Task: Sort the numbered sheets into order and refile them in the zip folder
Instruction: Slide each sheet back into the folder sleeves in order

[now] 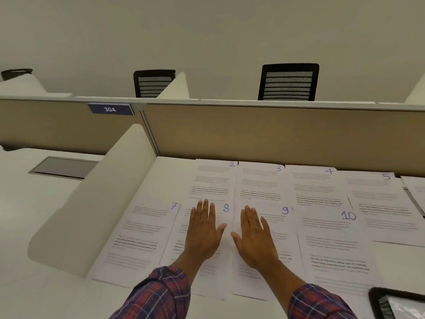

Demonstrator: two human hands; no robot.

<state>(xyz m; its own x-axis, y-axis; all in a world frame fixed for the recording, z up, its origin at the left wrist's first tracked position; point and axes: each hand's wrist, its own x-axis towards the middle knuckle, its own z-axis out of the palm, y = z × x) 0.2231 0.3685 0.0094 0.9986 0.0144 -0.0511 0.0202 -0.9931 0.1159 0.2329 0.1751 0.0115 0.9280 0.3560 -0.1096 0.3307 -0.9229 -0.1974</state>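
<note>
Our left hand lay flat on sheet 8, right hand flat on sheet 9; sheets spread in numeric rows; stacking, refiling in zip folder remained, we judged

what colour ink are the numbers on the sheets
Blue-purple ink, handwritten at each sheet's top right corner, as on sheet 8. Head view shows it.

The numbered sheets across the middle of the frame are white with faint grey print, a few bolder black lines and blue handwritten numerals; the sleeves at the bottom are plaid in red, navy and white; the desk is white; the partition is tan; its sign, upper left, is navy with white digits; the chairs above are black, horizontally striped; the zip folder, lower right, is black-edged.
</note>
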